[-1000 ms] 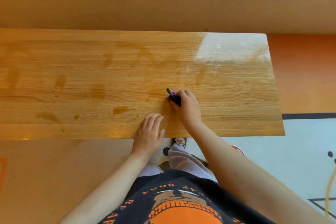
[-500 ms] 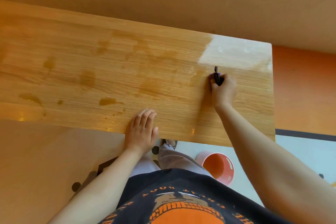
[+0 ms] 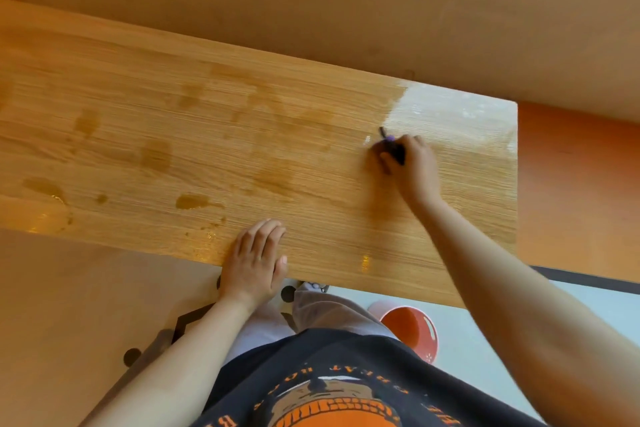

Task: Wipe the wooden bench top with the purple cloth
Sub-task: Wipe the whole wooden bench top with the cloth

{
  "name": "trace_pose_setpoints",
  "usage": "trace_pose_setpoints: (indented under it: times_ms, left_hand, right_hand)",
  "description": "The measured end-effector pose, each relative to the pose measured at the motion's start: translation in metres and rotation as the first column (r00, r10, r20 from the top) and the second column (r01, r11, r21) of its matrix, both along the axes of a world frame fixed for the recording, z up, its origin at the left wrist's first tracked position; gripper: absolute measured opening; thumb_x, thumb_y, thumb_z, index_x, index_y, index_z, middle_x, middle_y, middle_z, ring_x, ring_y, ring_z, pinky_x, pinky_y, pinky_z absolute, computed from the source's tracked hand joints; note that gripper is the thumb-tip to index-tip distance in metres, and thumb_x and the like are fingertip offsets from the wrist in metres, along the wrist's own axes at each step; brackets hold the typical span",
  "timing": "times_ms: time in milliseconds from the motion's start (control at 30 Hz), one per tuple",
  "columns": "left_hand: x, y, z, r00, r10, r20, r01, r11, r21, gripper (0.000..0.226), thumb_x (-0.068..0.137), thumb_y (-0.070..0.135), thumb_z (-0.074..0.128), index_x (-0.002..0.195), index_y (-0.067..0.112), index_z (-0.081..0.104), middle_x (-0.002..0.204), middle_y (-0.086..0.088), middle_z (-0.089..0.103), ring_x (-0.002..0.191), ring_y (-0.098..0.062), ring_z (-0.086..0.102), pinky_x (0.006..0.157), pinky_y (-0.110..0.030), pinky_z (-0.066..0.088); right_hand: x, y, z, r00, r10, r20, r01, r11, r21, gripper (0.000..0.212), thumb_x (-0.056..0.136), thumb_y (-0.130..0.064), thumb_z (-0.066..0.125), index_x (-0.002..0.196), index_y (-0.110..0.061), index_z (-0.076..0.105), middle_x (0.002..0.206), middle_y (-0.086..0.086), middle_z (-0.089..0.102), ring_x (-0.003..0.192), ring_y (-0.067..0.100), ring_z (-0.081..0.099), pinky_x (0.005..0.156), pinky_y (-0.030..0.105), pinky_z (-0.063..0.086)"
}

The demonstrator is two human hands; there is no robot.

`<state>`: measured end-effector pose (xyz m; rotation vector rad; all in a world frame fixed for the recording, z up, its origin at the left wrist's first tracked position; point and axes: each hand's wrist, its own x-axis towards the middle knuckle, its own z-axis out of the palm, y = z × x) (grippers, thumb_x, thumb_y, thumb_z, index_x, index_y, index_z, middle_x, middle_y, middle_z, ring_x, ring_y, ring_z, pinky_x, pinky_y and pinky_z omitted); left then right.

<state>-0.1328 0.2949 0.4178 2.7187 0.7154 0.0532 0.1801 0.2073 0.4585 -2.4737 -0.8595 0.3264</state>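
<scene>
The long wooden bench top (image 3: pixel 311 163) runs across the view, with darker wet patches on its left and middle parts and a pale glare at its far right corner. My right hand (image 3: pixel 410 163) presses on the right part of the bench, fingers closed over the purple cloth (image 3: pixel 390 139); only a small purple and dark edge shows beyond the knuckles. My left hand (image 3: pixel 254 262) lies flat on the bench's near edge, fingers together, holding nothing.
An orange-lined pink bucket (image 3: pixel 414 331) stands on the floor under the bench's near edge, right of my legs. A tan wall runs behind the bench. Orange floor lies beyond the bench's right end.
My right hand with the cloth went from the middle of the bench out to the right and slightly away from me. The view tilted. My left hand stayed on the near edge.
</scene>
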Motion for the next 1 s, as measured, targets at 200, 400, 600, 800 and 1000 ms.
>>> trace_pose_setpoints:
  times_ms: [200,400,600,800,1000]
  left_hand:
    - [0.000,0.000,-0.006,1.000,-0.002,-0.002,0.002,1.000,0.016,0.050,0.086,0.030,0.040,0.130,0.007,0.043,0.133,-0.010,0.045,0.126,-0.029,0.041,0.105,-0.045,0.036]
    - [0.000,0.001,-0.005,1.000,-0.012,0.015,0.012,1.000,0.025,0.049,0.086,0.031,0.040,0.129,0.007,0.043,0.132,-0.010,0.044,0.125,-0.029,0.042,0.104,-0.046,0.037]
    - [0.001,0.002,-0.005,1.000,-0.019,0.016,0.018,0.999,0.027,0.050,0.086,0.031,0.041,0.130,0.007,0.043,0.133,-0.010,0.043,0.126,-0.029,0.041,0.105,-0.044,0.035]
    - [-0.001,0.000,-0.009,0.999,-0.008,0.054,0.005,0.999,0.046,0.050,0.086,0.032,0.041,0.130,0.007,0.044,0.132,-0.010,0.043,0.125,-0.029,0.041,0.105,-0.044,0.035]
    - [-0.002,0.000,-0.010,0.999,-0.012,0.046,0.009,0.998,0.062,0.051,0.086,0.033,0.041,0.130,0.007,0.043,0.133,-0.010,0.043,0.125,-0.029,0.041,0.105,-0.044,0.035]
  right_hand:
    - [0.020,0.013,-0.006,0.956,-0.293,0.002,0.293,0.956,-0.025,0.022,0.087,-0.026,0.062,0.100,-0.009,0.057,0.104,0.010,0.056,0.093,0.028,0.054,0.073,0.028,0.035]
    - [-0.070,0.063,-0.008,0.980,0.196,0.040,-0.198,0.979,0.054,0.027,0.085,-0.032,0.066,0.097,-0.009,0.060,0.093,0.007,0.057,0.084,0.021,0.050,0.063,0.028,0.034]
    - [-0.020,0.046,-0.005,0.972,0.234,-0.005,-0.233,0.970,0.064,0.023,0.084,-0.029,0.066,0.094,-0.009,0.059,0.095,0.007,0.057,0.085,0.021,0.052,0.067,0.032,0.040]
    - [0.084,0.016,0.001,0.983,-0.175,0.058,0.179,0.982,-0.066,0.021,0.088,-0.027,0.060,0.095,-0.007,0.058,0.101,0.012,0.058,0.091,0.030,0.054,0.069,0.030,0.033]
    - [0.027,0.063,-0.002,0.996,-0.001,0.087,0.005,0.999,-0.050,0.026,0.089,-0.025,0.059,0.104,-0.005,0.058,0.106,0.013,0.058,0.098,0.027,0.052,0.076,0.027,0.035]
